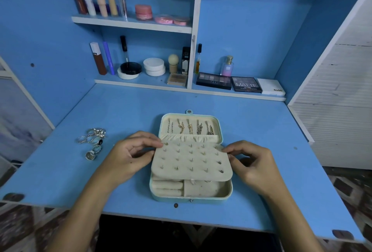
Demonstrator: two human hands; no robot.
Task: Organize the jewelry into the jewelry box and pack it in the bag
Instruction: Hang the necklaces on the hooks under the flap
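Both hands pinch earring panel edges, left, right; palette reads "MATTE".

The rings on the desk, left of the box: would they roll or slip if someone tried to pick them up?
The rings look like thin, shiny metal bands, so probably slippery and light. Most lie flat or piled in a cluster on the desk, so they would likely slide rather than roll. Any nudged on edge might roll off.

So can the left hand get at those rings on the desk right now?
Probably yes, once it lets go: the rings lie in the open left of the left hand, nothing between, but it now pinches the earring flap.
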